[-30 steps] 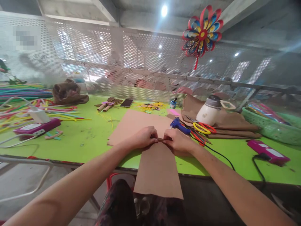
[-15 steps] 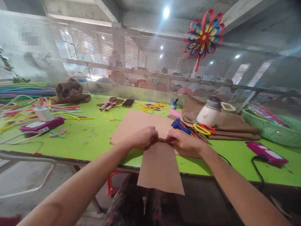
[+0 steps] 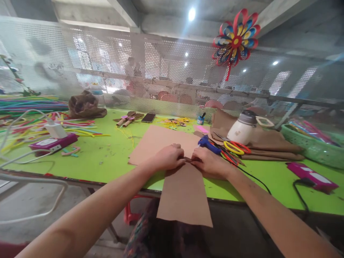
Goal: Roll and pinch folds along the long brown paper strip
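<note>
A strip of brown kraft paper (image 3: 185, 197) hangs over the table's front edge, its top end creased into a dark narrow fold. My left hand (image 3: 172, 157) grips that fold on the left, fingers curled down and pressed together. On the right, my right hand (image 3: 206, 162) pinches the same fold, its fingertips close to those of the left. Beneath both hands lies a larger sheet of brown paper (image 3: 153, 143), flat on the green table. A blue glue gun (image 3: 209, 144) rests just beyond my right hand, beside scissors with yellow and orange-red handles (image 3: 233, 147).
To the right are a white kettle-like bottle (image 3: 242, 129), folded brown paper (image 3: 274, 143), a green basket (image 3: 309, 143) and a purple power strip (image 3: 311, 176). Leftward lie another power strip (image 3: 53, 142) and colourful sticks (image 3: 29, 104). A phone (image 3: 148, 117) sits near the mesh screen (image 3: 161, 57).
My hands have come closer together along the fold, so less of it shows between them. Both still grip the paper strip. The view has shifted slightly.
</note>
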`<state>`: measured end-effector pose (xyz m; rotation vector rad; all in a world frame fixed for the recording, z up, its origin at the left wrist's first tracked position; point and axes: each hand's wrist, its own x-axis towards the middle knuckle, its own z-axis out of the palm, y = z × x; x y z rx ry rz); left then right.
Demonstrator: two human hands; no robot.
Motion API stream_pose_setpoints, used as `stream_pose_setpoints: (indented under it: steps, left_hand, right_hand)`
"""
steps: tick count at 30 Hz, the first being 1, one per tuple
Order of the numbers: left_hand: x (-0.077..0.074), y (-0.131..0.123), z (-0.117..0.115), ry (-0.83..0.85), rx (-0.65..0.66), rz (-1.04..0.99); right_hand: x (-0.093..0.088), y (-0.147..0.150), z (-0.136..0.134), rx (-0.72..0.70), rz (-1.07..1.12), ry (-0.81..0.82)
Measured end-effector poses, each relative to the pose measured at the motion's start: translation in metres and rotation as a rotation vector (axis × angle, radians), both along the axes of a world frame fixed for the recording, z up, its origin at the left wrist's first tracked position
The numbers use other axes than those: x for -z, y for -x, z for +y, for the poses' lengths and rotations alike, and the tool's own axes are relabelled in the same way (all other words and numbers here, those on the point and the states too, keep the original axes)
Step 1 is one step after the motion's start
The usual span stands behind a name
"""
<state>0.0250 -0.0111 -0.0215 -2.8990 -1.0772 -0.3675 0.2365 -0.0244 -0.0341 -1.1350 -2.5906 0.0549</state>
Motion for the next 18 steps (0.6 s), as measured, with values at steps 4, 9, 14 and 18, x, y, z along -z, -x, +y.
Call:
stream_pose_setpoints:
  steps: [4,9,14,18]
  left_hand:
    - [0.0050,-0.0056,0.0005,-0.063,-0.045,0.009]
    - [0.0064,-0.0101,0.0003,-0.100,-0.049,-0.008]
    - [0.0065,-0.0094,0.0014,-0.086,-0.043,-0.040]
    - [0.0090,-0.0084,0.0023,-0.080,-0.039,-0.068]
  right_hand:
    - [0.0012,-0.0002,0.0004,0.008,-0.003,-0.038]
    - [0.0003,0.0027,-0.0019,0.000,-0.046,-0.100]
    - [-0.0029,0.0041,-0.0035,0.001,-0.068,-0.125]
    - [-0.0032,0.0023,-0.0019,-0.019,-0.062,-0.111]
